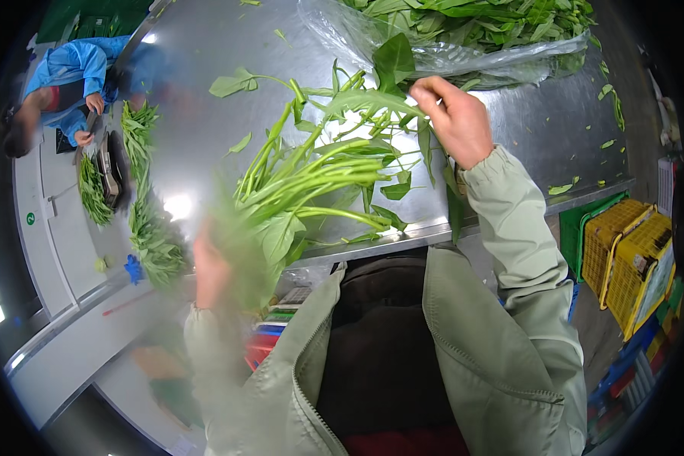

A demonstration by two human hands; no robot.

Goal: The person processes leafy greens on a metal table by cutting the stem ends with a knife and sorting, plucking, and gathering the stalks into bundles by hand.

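Note:
Leafy green stems (311,178) are spread over the steel worktop (228,53) in front of me. My left hand (213,262) is at the near left, smeared by motion, closed round a bunch of the greens whose blurred leaves partly hide it. My right hand (456,121) is raised at the right of the pile, its fingers closed on a long leafy sprig that hangs down toward the worktop's edge. A clear plastic bag (509,61) heaped with more greens lies beyond my right hand.
A co-worker in blue (76,68) works at the left beside a scale (110,171) and rows of greens (148,213). A small blue object (133,270) lies near the left edge. Yellow (619,258) and green (581,228) crates stand at the right, below the worktop.

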